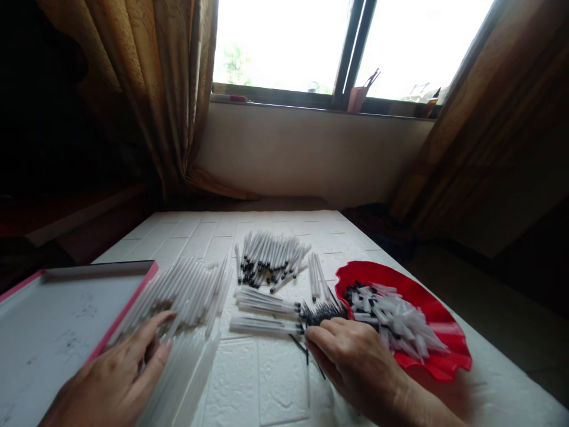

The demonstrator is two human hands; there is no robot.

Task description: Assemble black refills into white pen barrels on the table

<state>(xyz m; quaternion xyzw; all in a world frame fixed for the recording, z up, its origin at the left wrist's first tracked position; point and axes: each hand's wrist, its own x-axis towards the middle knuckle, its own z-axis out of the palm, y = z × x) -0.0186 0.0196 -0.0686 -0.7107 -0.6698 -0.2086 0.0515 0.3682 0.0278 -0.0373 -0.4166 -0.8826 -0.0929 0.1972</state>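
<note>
My left hand (120, 373) lies with spread fingers on a heap of clear pen barrels (186, 296) at the left of the white table (267, 379). My right hand (355, 362) rests palm down, its fingertips touching a small pile of thin black refills (320, 312); whether it grips one is hidden. Three assembled pens (264, 308) lie between the hands. Farther back sits a pile of pens with black tips (269, 255). A red wavy-edged dish (440, 332) to the right holds white and black caps (395, 317).
A shallow white tray with a pink rim (66, 320) stands at the left edge of the table. Two clear barrels (316, 276) lie beside the red dish. Behind the table are a wall, a window and brown curtains (169, 89). The floor drops away on the right.
</note>
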